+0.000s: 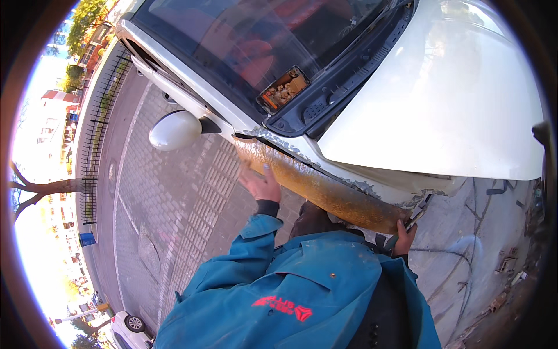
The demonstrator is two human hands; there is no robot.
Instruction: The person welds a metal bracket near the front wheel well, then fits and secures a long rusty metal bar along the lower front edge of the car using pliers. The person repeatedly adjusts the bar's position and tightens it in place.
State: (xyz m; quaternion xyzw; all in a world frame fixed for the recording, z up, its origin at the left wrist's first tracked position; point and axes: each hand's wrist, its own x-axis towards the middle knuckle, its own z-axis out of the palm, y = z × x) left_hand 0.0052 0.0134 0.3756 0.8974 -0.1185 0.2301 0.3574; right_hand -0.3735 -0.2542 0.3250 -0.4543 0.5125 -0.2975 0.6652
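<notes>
A yellow-brown fender panel (317, 189) with a worn, mottled surface lies along the side of a white car (430, 99). Its upper edge runs beside chipped, peeling paint on the body. My left hand (260, 183) is at the panel's left end, fingers spread, the fingertips against or just off its outer face; contact is hard to tell. At the other end, my right hand (405, 235) is closed around the panel's corner, beside a dark narrow strip (419, 214). Part of the right fingers is hidden. Both arms wear blue-green sleeves.
The car's side mirror (175, 130) sticks out to the left, above brick paving (197, 198). Under the windshield sits an open box of small pieces (285, 90). Cables (465, 256) and debris lie on the concrete at right. A parked white car (131, 328) stands lower left.
</notes>
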